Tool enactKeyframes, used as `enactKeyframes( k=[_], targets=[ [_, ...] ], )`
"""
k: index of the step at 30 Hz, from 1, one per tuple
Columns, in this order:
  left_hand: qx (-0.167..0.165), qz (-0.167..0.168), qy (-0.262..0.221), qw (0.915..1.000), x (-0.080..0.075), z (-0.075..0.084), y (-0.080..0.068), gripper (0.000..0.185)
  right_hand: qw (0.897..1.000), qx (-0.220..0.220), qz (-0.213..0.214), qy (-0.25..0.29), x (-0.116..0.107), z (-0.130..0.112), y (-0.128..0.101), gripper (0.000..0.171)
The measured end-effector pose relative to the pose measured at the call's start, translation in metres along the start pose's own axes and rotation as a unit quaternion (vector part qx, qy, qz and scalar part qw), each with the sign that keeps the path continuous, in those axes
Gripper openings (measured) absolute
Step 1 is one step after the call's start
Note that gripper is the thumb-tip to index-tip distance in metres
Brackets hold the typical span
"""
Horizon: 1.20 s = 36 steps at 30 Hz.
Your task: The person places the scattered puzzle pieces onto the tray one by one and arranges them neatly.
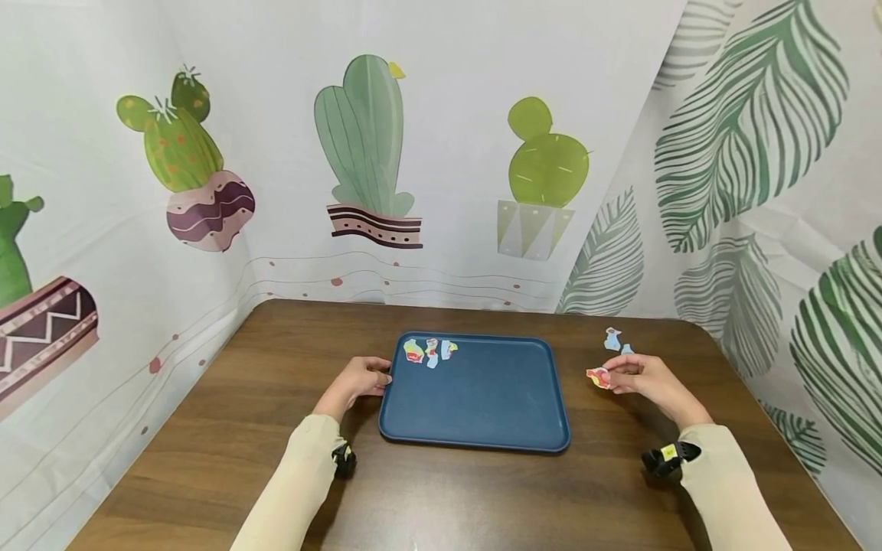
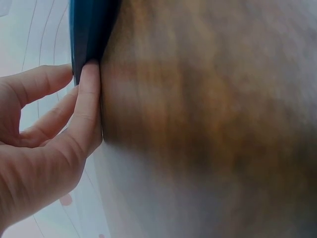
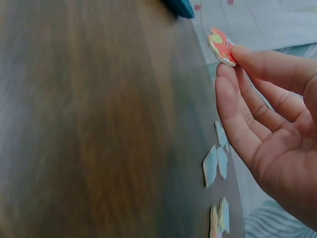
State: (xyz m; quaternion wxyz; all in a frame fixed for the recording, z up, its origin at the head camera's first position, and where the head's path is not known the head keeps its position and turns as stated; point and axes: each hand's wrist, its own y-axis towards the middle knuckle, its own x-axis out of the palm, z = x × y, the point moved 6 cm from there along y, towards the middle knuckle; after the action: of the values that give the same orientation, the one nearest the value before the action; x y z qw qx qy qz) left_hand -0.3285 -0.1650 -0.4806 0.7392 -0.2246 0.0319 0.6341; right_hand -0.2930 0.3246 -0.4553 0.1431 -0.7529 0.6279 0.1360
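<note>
Reached over a brown wooden table (image 1: 448, 497) with both bare hands, set well apart on either side of a blue tray (image 1: 482, 398). Gripped the tray's left edge lightly with the left hand (image 1: 358, 380), thumb tip at the rim and a finger against the outer side. Pinched a small red and yellow cut-out piece (image 1: 596, 376) between thumb and fingertips of the right hand (image 1: 644, 383), held up off the table, to the right of the tray and apart from it. Had two pale blue pieces (image 1: 612, 339) just beyond the right hand, on the table. Saw in the right wrist view several thin pieces (image 3: 210, 166) near that hand, almost edge-on, too slanted for their pictures to be made out. Had a short row of printed pieces (image 1: 413, 352) in the tray's far left corner: red and yellow at the left, narrow in the middle, white and yellow at the right. Could not tell the middle one as a single piece or two touching. Wore cream sleeves (image 1: 292, 474) and a black wrist device (image 1: 663, 459) on each arm. Faced a white wall hanging (image 1: 455, 46) behind the table, printed with potted cacti (image 1: 368, 130) and, farther right, large green leaves (image 1: 751, 122).
</note>
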Motion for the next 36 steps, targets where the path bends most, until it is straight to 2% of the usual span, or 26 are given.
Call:
enactKeyframes(
  k=[10,16,24,31,36],
  targets=[
    [0.000,0.003,-0.002,1.0000,-0.001,0.000,0.001,0.039,1.000,0.000,0.014,0.028,0.011,-0.013,0.015,0.041],
    [-0.005,0.003,-0.006,1.0000,-0.001,-0.001,0.002,0.039,0.998,-0.028,0.022,0.057,0.017,-0.021,0.024,0.040],
    [-0.007,0.003,-0.010,0.9999,0.000,-0.001,0.002,0.039,0.993,-0.072,0.025,0.094,0.027,-0.033,0.038,0.025],
    [-0.001,0.003,-0.009,1.0000,0.000,0.001,0.002,0.040,0.995,-0.052,0.025,0.082,0.038,-0.045,0.049,0.037],
    [-0.001,0.004,-0.007,1.0000,-0.001,0.001,0.001,0.039,0.994,-0.060,0.019,0.085,0.045,-0.052,0.057,0.038]
  ],
)
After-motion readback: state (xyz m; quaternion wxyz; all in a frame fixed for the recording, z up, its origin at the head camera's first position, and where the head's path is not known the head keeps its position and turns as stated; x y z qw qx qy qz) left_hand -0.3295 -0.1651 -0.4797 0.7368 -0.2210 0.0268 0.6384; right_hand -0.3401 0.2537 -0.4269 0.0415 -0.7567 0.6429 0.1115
